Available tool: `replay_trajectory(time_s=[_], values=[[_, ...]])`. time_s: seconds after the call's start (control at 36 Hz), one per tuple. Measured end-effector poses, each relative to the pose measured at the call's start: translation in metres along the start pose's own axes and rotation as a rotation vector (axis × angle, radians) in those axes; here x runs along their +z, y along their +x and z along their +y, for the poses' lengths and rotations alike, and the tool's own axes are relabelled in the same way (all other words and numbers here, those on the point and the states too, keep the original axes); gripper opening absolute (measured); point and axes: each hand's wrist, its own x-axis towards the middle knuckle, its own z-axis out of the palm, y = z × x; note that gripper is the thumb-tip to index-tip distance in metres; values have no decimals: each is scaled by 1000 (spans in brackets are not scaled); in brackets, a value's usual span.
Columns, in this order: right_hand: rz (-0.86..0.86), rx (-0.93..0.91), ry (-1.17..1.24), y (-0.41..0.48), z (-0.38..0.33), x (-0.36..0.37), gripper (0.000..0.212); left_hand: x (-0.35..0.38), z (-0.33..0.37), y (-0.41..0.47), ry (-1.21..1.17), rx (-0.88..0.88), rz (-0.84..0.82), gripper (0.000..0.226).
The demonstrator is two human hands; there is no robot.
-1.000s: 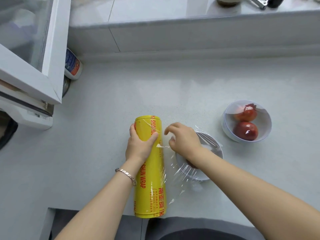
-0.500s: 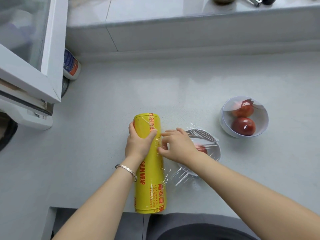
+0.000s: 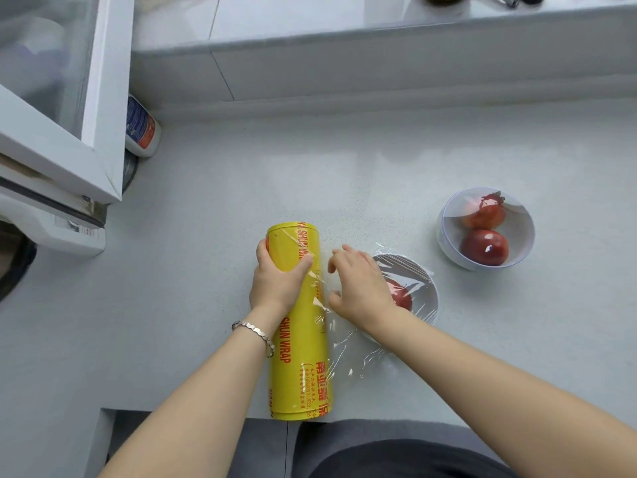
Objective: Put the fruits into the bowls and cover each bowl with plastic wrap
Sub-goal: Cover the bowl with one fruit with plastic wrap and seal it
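**Yellow roll pinned down, film stretched over the near bowl**

Yellow roll of plastic wrap point(image 3: 299, 326) lies lengthwise on the pale grey counter point(image 3: 193, 277), its near end right at the counter's front edge. Left hand point(image 3: 277, 281) is clamped over the upper half of the roll, thumb on the right side and fingers curled round the left, so it's gripping the roll firmly. There's a silver bracelet point(image 3: 254, 334) on that wrist.

Right hand point(image 3: 360, 288) sits just beside the roll with fingers spread and loosely bent, resting on the clear film point(image 3: 348, 350). I honestly can't tell if it's pinching the film or just pressing on it. That sheet runs from the roll across to the near bowl point(image 3: 422, 298), which is white and draped in crinkly wrap, with one red fruit point(image 3: 401, 298) partly hidden by the wrist.

Further back and to the right, well apart, is a second white bowl point(image 3: 486, 229) holding two red fruits point(image 3: 484, 246), with a smooth layer of wrap over it.

Far left, a white bottle with a blue and orange label point(image 3: 141, 127) leans by the white window frame point(image 3: 103, 108).
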Motion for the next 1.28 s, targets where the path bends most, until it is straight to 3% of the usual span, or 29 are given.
replay_trajectory(time_s=[0.36, 0.5, 0.61, 0.72, 0.78, 0.89, 1.0, 1.06, 1.14, 1.28], values=[[59, -214, 104, -31, 10, 9, 36, 0, -1, 0, -2, 15, -1, 87], [-6, -115, 87, -36, -1, 8, 65, -1, -1, 0, -11, 22, 3, 86], [25, -107, 21, -28, -9, 13, 25, 0, -1, 0, -11, 18, 7, 86], [61, -99, -5, -26, -15, 19, 9, 1, 0, 0, -2, 21, 10, 86], [191, -150, -36, -23, -12, 20, 19, 1, 0, 0, -1, 14, 9, 86], [222, -188, -7, -19, -3, 19, 29, -1, -1, 0, -3, 10, 5, 87], [91, -143, 30, -26, -5, 12, 10, -1, 0, 0, 0, 12, 2, 86], [33, -79, 19, -29, -6, 11, 23, 0, 0, -1, 2, 16, 4, 86], [87, -133, 36, -35, -6, 15, 35, 0, 0, -1, -2, 19, 7, 86], [80, -249, -19, -49, 2, 15, 31, 0, 0, -1, -9, 20, 2, 86]])
